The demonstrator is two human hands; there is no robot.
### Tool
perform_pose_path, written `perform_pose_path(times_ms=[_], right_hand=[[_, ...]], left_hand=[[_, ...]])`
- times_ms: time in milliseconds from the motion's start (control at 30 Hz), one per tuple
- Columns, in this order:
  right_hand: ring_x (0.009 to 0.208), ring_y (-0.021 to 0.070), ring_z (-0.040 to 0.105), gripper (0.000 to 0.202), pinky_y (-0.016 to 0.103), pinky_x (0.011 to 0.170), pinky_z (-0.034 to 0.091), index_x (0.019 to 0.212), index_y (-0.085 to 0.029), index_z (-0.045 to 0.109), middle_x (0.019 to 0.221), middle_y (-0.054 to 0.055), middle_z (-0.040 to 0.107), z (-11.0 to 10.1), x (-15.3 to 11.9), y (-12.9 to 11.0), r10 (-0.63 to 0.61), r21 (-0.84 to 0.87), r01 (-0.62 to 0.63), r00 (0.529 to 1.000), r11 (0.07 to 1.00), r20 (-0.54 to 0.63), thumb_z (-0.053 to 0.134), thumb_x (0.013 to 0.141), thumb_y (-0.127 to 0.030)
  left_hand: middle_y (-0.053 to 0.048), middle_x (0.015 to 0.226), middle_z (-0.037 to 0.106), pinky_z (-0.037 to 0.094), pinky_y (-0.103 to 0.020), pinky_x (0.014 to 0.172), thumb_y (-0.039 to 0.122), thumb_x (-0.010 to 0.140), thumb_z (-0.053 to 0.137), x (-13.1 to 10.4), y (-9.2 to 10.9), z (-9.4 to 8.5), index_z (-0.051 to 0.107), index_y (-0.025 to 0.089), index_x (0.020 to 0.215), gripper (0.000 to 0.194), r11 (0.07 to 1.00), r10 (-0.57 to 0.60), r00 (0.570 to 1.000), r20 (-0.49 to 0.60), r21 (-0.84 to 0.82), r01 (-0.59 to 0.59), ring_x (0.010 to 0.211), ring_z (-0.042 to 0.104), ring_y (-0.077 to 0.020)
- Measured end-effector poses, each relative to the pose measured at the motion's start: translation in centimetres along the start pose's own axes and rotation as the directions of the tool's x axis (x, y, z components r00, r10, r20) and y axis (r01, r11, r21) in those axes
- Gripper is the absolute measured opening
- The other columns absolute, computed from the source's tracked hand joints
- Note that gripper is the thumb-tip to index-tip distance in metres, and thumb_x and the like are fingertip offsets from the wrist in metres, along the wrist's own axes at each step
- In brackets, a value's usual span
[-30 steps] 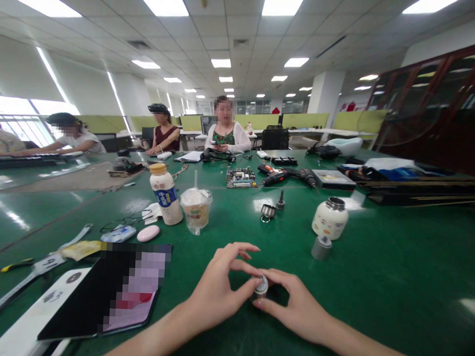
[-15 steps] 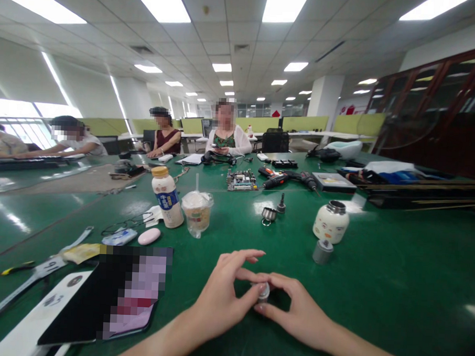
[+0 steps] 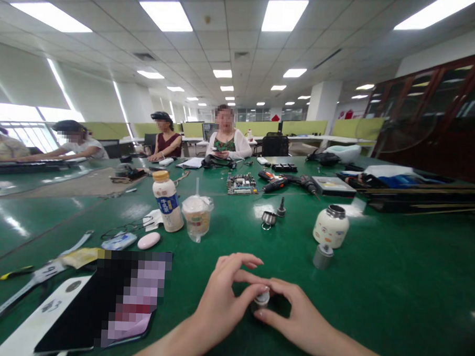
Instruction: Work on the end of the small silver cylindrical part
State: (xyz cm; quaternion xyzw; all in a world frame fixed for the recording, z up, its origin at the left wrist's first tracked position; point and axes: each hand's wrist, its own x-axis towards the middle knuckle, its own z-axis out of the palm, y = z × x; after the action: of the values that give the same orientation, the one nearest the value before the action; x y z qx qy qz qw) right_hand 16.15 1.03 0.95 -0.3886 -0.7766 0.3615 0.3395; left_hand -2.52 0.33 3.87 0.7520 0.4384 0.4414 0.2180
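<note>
A small metal container (image 3: 261,300) stands on the green table (image 3: 382,294), low and near the middle of the view, between both hands. The left hand (image 3: 225,293) is half curled, thumb and fingers closed about the container's top. The right hand (image 3: 300,318) is bent in a loose arch, thumb and fingertips gripping the container's side. Beyond, a metal cup (image 3: 269,219) lies near a dark nozzle (image 3: 281,208). To the right, a grey canister (image 3: 322,258) stands just before an uncapped white flask (image 3: 330,229).
</note>
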Motion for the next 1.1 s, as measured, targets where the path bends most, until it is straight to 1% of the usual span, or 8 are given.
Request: perform_pose_path(times_ms=[133, 233, 367, 533, 667, 833, 967, 1100], right_hand=[[0.096, 0.0259, 0.067, 0.033, 0.037, 0.088, 0.051, 0.111, -0.021, 0.071, 0.102, 0.006, 0.074, -0.2, 0.1, -0.3, -0.005, 0.013, 0.004, 1.000, 1.000, 0.010, 0.075, 0.079, -0.029], [0.099, 0.0261, 0.066, 0.039, 0.038, 0.092, 0.050, 0.117, -0.022, 0.069, 0.105, 0.007, 0.073, -0.3, 0.0, -0.4, 0.002, 0.021, -0.002, 1.000, 1.000, 0.018, 0.075, 0.079, -0.028], [0.099, 0.0266, 0.066, 0.040, 0.040, 0.094, 0.049, 0.118, -0.023, 0.069, 0.103, 0.007, 0.074, -0.3, 0.0, -0.6, 0.008, 0.015, -0.009, 1.000, 1.000, 0.025, 0.075, 0.079, -0.029], [0.098, 0.0261, 0.066, 0.040, 0.039, 0.094, 0.049, 0.118, -0.024, 0.069, 0.102, 0.006, 0.073, -0.2, 0.0, -0.5, 0.008, 0.013, -0.008, 1.000, 1.000, 0.026, 0.075, 0.079, -0.028], [0.100, 0.0264, 0.065, 0.041, 0.038, 0.094, 0.049, 0.119, -0.024, 0.069, 0.104, 0.006, 0.073, -0.2, 0.0, -0.4, 0.005, 0.019, -0.005, 1.000, 1.000, 0.019, 0.075, 0.079, -0.030], [0.096, 0.0261, 0.066, 0.036, 0.037, 0.088, 0.051, 0.113, -0.022, 0.071, 0.103, 0.006, 0.073, -0.2, 0.0, -0.2, 0.009, -0.003, -0.009, 1.000, 1.000, 0.017, 0.075, 0.078, -0.030], [0.094, 0.0262, 0.067, 0.029, 0.036, 0.085, 0.051, 0.107, -0.022, 0.072, 0.099, 0.005, 0.074, 0.0, -0.1, 0.1, -0.003, -0.011, 0.003, 1.000, 1.000, 0.000, 0.075, 0.078, -0.030], [0.101, 0.0285, 0.066, 0.035, 0.036, 0.088, 0.051, 0.112, -0.024, 0.071, 0.108, 0.006, 0.073, 0.1, -0.1, 0.3, 0.001, -0.004, -0.001, 1.000, 1.000, -0.021, 0.075, 0.078, -0.031]], left_hand=[[-0.003, 0.101, 0.075, 0.046, -0.037, 0.087, 0.020, 0.083, 0.070, 0.7, -0.6, -0.6, 0.068, 0.024, 0.091, 0.010, 1.000, -0.021, 0.995, -0.095, 0.010, 0.022, 0.096, 0.066, -0.0242], [-0.002, 0.092, 0.077, 0.043, -0.041, 0.090, 0.022, 0.080, 0.074, 1.2, -2.0, -1.0, 0.063, 0.024, 0.098, 0.021, 0.992, -0.091, 0.992, -0.093, 0.079, 0.098, 0.097, 0.066, -0.0258], [0.003, 0.081, 0.079, 0.039, -0.044, 0.092, 0.020, 0.077, 0.077, 1.0, -4.3, -0.8, 0.058, 0.025, 0.102, 0.032, 0.980, -0.142, 0.990, 0.003, 0.143, 0.140, 0.099, 0.066, -0.0267], [0.002, 0.087, 0.080, 0.037, -0.044, 0.094, 0.023, 0.073, 0.082, 0.6, -5.5, -0.5, 0.059, 0.027, 0.109, 0.043, 0.980, -0.143, 0.988, 0.050, 0.146, 0.134, 0.106, 0.064, -0.0279], [0.002, 0.084, 0.080, 0.038, -0.044, 0.094, 0.022, 0.073, 0.082, 0.8, -4.8, -0.9, 0.061, 0.027, 0.106, 0.040, 0.978, -0.143, 0.989, 0.029, 0.154, 0.137, 0.103, 0.066, -0.0281], [0.002, 0.083, 0.079, 0.043, -0.041, 0.091, 0.025, 0.076, 0.079, 1.1, -1.7, -1.2, 0.060, 0.027, 0.105, 0.035, 0.993, -0.113, 0.992, -0.059, 0.031, 0.115, 0.100, 0.068, -0.0267], [0.002, 0.080, 0.079, 0.044, -0.041, 0.090, 0.023, 0.072, 0.082, 0.7, 0.4, -0.7, 0.062, 0.028, 0.103, 0.037, 0.997, -0.072, 0.997, -0.029, 0.011, 0.072, 0.100, 0.067, -0.0282], [0.004, 0.084, 0.079, 0.044, -0.040, 0.089, 0.018, 0.071, 0.082, 0.4, 0.5, 0.0, 0.064, 0.029, 0.101, 0.036, 0.996, -0.069, 0.998, -0.007, 0.060, 0.069, 0.098, 0.066, -0.0271]])
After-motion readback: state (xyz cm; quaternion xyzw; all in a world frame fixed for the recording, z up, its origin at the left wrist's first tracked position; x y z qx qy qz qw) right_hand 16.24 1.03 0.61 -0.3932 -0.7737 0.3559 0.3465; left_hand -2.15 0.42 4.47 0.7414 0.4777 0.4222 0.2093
